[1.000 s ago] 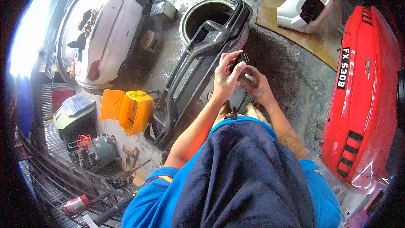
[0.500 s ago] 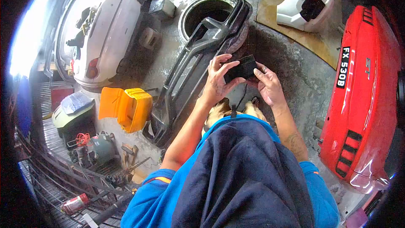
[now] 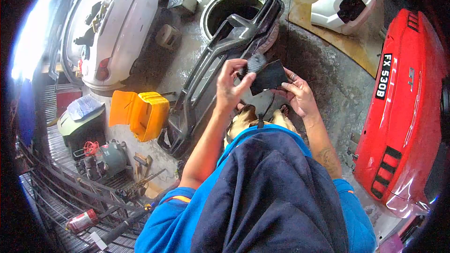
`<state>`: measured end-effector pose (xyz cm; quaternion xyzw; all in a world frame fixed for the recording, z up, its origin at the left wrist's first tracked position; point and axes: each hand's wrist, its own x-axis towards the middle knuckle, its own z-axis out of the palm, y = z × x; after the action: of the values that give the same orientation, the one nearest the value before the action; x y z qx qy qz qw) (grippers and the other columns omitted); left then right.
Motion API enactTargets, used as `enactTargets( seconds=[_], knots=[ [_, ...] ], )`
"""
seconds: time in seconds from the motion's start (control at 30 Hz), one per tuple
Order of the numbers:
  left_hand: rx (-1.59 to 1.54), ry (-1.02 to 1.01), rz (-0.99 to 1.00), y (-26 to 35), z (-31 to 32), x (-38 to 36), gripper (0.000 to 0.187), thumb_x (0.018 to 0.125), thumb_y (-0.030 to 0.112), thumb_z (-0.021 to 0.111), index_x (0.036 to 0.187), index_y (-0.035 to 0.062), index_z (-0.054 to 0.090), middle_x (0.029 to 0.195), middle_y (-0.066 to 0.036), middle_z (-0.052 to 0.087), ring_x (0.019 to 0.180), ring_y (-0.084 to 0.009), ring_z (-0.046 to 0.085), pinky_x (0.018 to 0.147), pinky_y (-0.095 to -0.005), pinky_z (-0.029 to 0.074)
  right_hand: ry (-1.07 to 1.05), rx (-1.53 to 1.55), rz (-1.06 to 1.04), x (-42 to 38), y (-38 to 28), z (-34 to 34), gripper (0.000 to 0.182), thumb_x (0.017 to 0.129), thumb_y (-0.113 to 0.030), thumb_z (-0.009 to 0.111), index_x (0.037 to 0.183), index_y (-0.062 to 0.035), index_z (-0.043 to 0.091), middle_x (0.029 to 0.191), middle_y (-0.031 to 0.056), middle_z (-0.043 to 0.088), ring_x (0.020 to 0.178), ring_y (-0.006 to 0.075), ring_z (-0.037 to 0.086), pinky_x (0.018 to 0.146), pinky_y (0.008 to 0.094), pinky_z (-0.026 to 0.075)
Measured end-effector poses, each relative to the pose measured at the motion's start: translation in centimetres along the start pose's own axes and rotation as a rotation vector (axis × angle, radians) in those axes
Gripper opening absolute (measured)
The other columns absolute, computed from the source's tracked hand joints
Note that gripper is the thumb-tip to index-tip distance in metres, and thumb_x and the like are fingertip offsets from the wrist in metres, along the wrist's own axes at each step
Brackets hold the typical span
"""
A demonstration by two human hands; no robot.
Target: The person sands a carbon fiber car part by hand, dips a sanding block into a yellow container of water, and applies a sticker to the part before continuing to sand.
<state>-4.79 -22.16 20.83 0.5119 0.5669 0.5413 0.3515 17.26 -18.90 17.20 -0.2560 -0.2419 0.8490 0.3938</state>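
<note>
Pinched between the thumb and fingers of my left hand (image 3: pixel 228 86) is a small dark grey textured piece (image 3: pixel 256 63), blurred. My right hand (image 3: pixel 302 97) grips the right edge of a thin black sandpaper sheet (image 3: pixel 269 78), thumb on top and fingers beneath. The sheet lies flat in the air between my hands, and its left corner comes right up to my left thumb and the grey piece. Just beyond my left hand, a long black car bumper (image 3: pixel 191 89) rests slanted against a round tub (image 3: pixel 206 13).
To the right stands a red car bumper (image 3: pixel 398 112) with a number plate. A white bumper (image 3: pixel 124 33) is at the left, another white panel (image 3: pixel 323 11) at the far right. A yellow plastic container (image 3: pixel 152 117) and a compressor (image 3: pixel 110 159) sit on the left floor.
My left hand has drawn left, away from the sheet, with the grey piece now showing in its fingers. The black sheet is now more exposed, held at its right edge.
</note>
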Motion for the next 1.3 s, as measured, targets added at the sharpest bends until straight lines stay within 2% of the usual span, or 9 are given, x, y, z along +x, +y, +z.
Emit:
enactTargets(
  seconds=[0.13, 0.43, 0.53, 0.67, 0.83, 0.97, 1.07, 1.13, 1.3],
  knots=[
    [-0.041, 0.111, -0.161, 0.6, -2.7, 1.2, 0.041, 0.082, 0.002, 0.079, 0.118, -0.0003, 0.060, 0.110, -0.006, 0.063, 0.085, -0.0102, 0.063, 0.070, -0.0227, 0.054, 0.021, -0.001, -0.013, -0.3, -0.2, -0.2, 0.053, 0.091, -0.001, 0.051, 0.142, 0.0030, 0.041, 0.125, 0.0166, 0.063, 0.111, 0.0260, 0.065, 0.098, 0.0439, 0.054],
    [-0.849, 0.265, -0.312, 1.1, -3.6, 2.9, 0.042, 0.092, 0.004, 0.065, 0.131, 0.0015, 0.048, 0.105, -0.006, 0.064, 0.092, -0.0151, 0.062, 0.082, -0.0293, 0.050, 0.012, 0.041, -0.015, -0.1, 0.0, -1.7, 0.049, 0.091, -0.005, 0.055, 0.138, 0.0022, 0.047, 0.121, 0.0130, 0.065, 0.107, 0.0223, 0.066, 0.096, 0.0432, 0.055],
    [-0.646, 0.030, -0.389, 2.1, -2.5, 2.6, 0.045, 0.092, 0.009, 0.068, 0.132, 0.0034, 0.049, 0.105, -0.005, 0.061, 0.093, -0.0130, 0.059, 0.080, -0.0283, 0.048, 0.015, 0.029, 0.001, -0.2, -0.4, -0.7, 0.048, 0.092, -0.006, 0.054, 0.138, 0.0023, 0.047, 0.121, 0.0128, 0.065, 0.107, 0.0224, 0.066, 0.096, 0.0434, 0.055],
    [0.237, -0.047, -0.003, 3.1, 0.8, 1.5, 0.048, 0.081, 0.021, 0.081, 0.120, 0.0041, 0.060, 0.097, -0.003, 0.060, 0.086, -0.0095, 0.055, 0.079, -0.0232, 0.045, 0.029, -0.022, 0.014, -0.2, -0.6, -0.3, 0.047, 0.093, -0.006, 0.053, 0.139, 0.0026, 0.046, 0.121, 0.0132, 0.065, 0.108, 0.0224, 0.066, 0.095, 0.0428, 0.055],
    [0.123, -0.201, -0.191, 1.7, 0.2, 1.6, 0.044, 0.092, 0.021, 0.069, 0.130, 0.0018, 0.059, 0.095, -0.002, 0.061, 0.081, -0.0073, 0.055, 0.072, -0.0216, 0.044, 0.073, -0.026, -0.014, -0.5, -0.9, -0.1, 0.047, 0.094, -0.006, 0.051, 0.140, 0.0038, 0.045, 0.120, 0.0126, 0.065, 0.105, 0.0216, 0.067, 0.094, 0.0391, 0.056],
    [-0.092, -0.021, -0.306, -0.5, 0.4, 1.5, 0.040, 0.103, 0.029, 0.052, 0.130, 0.0000, 0.058, 0.094, -0.007, 0.069, 0.077, -0.0106, 0.062, 0.068, -0.0226, 0.047, 0.141, -0.048, -0.121, -0.6, -1.1, 0.5, 0.044, 0.096, -0.004, 0.047, 0.140, -0.0001, 0.048, 0.119, 0.0123, 0.066, 0.101, 0.0195, 0.067, 0.091, 0.0361, 0.056],
    [-0.466, -0.067, -0.604, -1.4, 0.9, 0.9, 0.046, 0.103, 0.041, 0.049, 0.124, 0.0021, 0.061, 0.101, -0.010, 0.071, 0.076, -0.0157, 0.066, 0.065, -0.0276, 0.053, 0.253, -0.690, -0.340, -0.9, -0.9, 1.5, 0.041, 0.098, -0.001, 0.043, 0.136, -0.0066, 0.056, 0.121, 0.0104, 0.066, 0.101, 0.0150, 0.066, 0.090, 0.0325, 0.055],
    [-0.740, -0.151, -0.822, -0.7, 2.0, 0.3, 0.047, 0.102, 0.047, 0.048, 0.117, 0.0048, 0.062, 0.099, -0.011, 0.071, 0.076, -0.0201, 0.069, 0.064, -0.0325, 0.057, -0.018, -1.144, -0.642, -0.8, -0.6, 1.9, 0.037, 0.097, 0.003, 0.043, 0.128, -0.0058, 0.061, 0.136, 0.0102, 0.059, 0.116, 0.0222, 0.063, 0.101, 0.0330, 0.049],
    [-0.628, -0.045, -0.741, -1.6, 3.4, -0.4, 0.024, 0.095, 0.024, 0.064, 0.111, 0.0060, 0.062, 0.098, -0.007, 0.069, 0.082, -0.0181, 0.068, 0.067, -0.0328, 0.057, -0.230, -1.451, -0.674, -1.7, 0.2, 1.6, 0.049, 0.079, 0.012, 0.053, 0.123, -0.0071, 0.064, 0.139, 0.0158, 0.055, 0.136, 0.0335, 0.045, 0.116, 0.0425, 0.033]
  ],
)
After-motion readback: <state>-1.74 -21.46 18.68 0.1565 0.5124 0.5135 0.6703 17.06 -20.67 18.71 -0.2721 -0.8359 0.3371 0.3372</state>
